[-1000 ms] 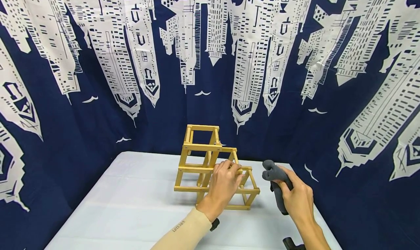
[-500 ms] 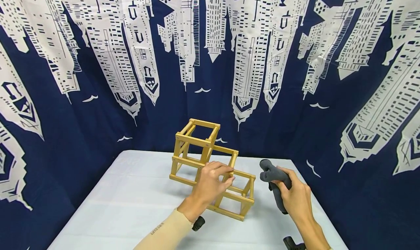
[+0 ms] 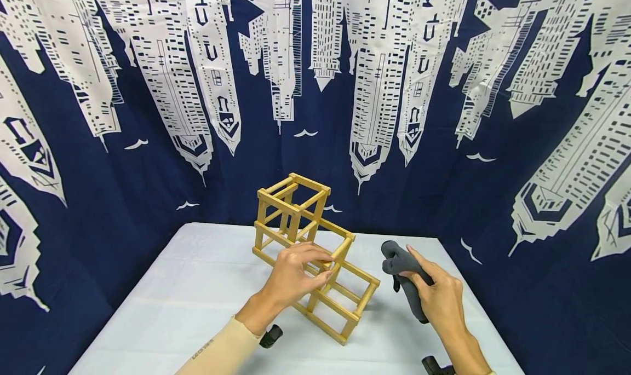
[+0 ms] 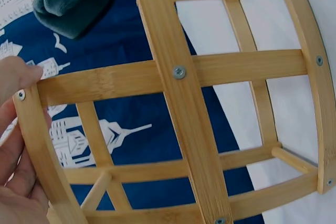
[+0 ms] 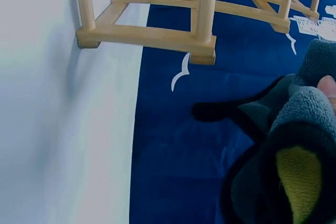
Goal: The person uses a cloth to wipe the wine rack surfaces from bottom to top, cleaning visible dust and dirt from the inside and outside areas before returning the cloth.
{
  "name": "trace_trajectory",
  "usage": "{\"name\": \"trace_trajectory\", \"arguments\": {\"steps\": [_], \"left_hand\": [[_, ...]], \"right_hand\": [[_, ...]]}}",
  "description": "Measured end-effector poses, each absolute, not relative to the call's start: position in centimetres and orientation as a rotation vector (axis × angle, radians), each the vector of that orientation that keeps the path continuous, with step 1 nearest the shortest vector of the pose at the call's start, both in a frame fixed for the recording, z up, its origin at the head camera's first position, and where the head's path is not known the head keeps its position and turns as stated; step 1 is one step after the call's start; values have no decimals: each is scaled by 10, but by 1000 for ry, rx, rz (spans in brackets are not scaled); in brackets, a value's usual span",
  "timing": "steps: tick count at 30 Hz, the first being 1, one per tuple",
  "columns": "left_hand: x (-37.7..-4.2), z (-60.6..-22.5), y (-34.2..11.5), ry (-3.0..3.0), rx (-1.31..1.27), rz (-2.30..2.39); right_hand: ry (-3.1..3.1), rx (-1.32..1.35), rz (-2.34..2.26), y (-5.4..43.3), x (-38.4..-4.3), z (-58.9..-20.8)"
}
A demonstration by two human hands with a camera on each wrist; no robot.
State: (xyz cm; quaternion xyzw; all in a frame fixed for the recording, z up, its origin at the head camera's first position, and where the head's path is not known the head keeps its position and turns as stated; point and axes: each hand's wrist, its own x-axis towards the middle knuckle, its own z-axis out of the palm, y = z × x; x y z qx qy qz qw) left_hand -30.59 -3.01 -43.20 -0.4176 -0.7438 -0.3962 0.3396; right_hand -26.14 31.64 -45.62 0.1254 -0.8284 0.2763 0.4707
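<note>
A stepped wooden rack [image 3: 343,247] of light bars stands at the middle of the table, turned at an angle. My left hand [image 3: 291,271] holds its middle step at the near top corner, thumb and fingers about the bar. In the left wrist view that hand [image 4: 18,129] lies along the rack's end bar, and bolts show on the wood [image 4: 184,98]. To the right, my right hand [image 3: 441,298] grips a bunched dark grey cloth [image 3: 401,263], raised beside the rack. The right wrist view shows the cloth's black edging and yellow inner side [image 5: 299,182].
The rack stands on a white-covered table [image 3: 197,293]. Behind and at both sides hangs a navy curtain [image 3: 315,161] printed with upside-down white skyscrapers. A black wrist device [image 3: 271,336] sits under the left wrist.
The rack has swivelled, its low right end swinging toward me, as my left hand moved left and nearer. My right hand with the cloth has shifted slightly left.
</note>
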Motion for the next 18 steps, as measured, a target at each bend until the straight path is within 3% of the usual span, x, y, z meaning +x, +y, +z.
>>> {"name": "trace_trajectory", "arguments": {"steps": [18], "left_hand": [[-324,-425,-78,-2110,-1157,-1113]], "right_hand": [[-2006,436,646,296,-265,-461]]}}
